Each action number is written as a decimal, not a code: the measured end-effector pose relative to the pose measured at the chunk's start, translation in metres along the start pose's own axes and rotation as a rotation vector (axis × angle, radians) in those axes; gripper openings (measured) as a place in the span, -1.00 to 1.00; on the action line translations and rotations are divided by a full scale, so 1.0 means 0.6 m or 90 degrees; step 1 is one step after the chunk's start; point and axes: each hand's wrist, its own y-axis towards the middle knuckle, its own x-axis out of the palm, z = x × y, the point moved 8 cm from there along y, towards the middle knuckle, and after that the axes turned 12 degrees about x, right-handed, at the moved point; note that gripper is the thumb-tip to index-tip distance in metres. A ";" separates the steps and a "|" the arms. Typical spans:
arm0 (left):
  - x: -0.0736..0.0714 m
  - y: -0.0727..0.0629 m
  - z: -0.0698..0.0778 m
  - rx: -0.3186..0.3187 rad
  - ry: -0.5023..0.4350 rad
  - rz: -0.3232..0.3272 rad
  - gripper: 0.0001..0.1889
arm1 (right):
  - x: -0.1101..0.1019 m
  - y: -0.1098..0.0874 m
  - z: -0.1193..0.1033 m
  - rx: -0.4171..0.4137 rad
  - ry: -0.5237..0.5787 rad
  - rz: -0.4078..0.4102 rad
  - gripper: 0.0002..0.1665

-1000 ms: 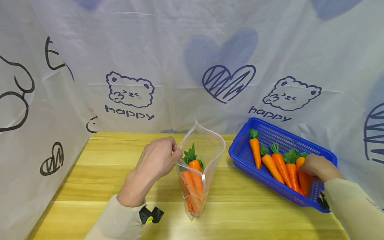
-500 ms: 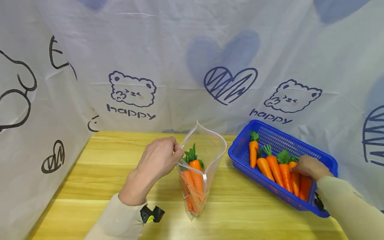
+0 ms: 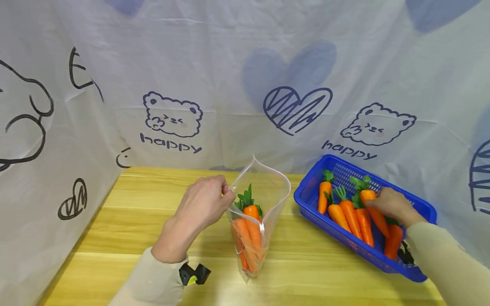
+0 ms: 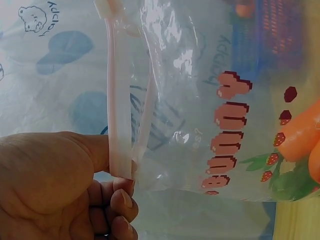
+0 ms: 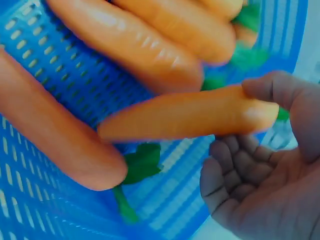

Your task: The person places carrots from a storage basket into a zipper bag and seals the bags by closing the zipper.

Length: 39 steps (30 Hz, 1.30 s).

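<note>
My left hand (image 3: 205, 204) pinches the rim of a clear zip bag (image 3: 273, 191) between thumb and fingers. The bag stands upright with its mouth spread wide, a white slider at its front and several carrots (image 3: 252, 233) inside. In the left wrist view, pink lettering runs down the bag's side. My right hand (image 3: 394, 205) pinches an orange carrot (image 5: 200, 115) near its leafy top, over the blue basket (image 3: 344, 234). The carrot's tip slants down toward the basket floor. To its left lie several more carrots (image 3: 350, 214), and one redder carrot (image 3: 393, 242) lies at its right.
The basket sits at a slant on the right of the wooden table (image 3: 153, 238). Behind the table hangs a white cloth (image 3: 226, 76) with bears and hearts. A second cloth side closes off the left.
My right hand has lifted one carrot up from the row in the basket, and it now tilts apart from the others. My left hand still holds the bag's rim.
</note>
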 end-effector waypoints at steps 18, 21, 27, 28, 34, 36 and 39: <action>0.002 0.003 0.006 -0.004 -0.005 -0.007 -0.90 | 0.030 -0.031 -0.074 -0.176 -0.176 0.125 -0.43; 0.003 0.003 0.007 -0.003 -0.006 -0.008 -0.90 | 0.027 -0.031 -0.076 -0.185 -0.196 0.151 -0.42; 0.002 0.001 0.005 -0.005 -0.010 -0.010 -0.91 | 0.001 -0.058 -0.104 -0.218 -0.215 0.212 -0.44; 0.002 0.000 0.005 -0.006 -0.010 -0.010 -0.91 | -0.004 -0.065 -0.111 -0.226 -0.218 0.222 -0.43; -0.002 -0.001 0.004 -0.006 -0.006 -0.006 -0.91 | -0.035 -0.119 -0.155 -0.293 -0.260 0.304 -0.43; -0.003 -0.001 0.005 -0.004 -0.004 -0.003 -0.91 | -0.045 -0.141 -0.170 -0.323 -0.273 0.337 -0.41; -0.003 0.000 0.007 -0.001 -0.002 -0.002 -0.91 | -0.057 -0.171 -0.189 -0.362 -0.285 0.374 -0.38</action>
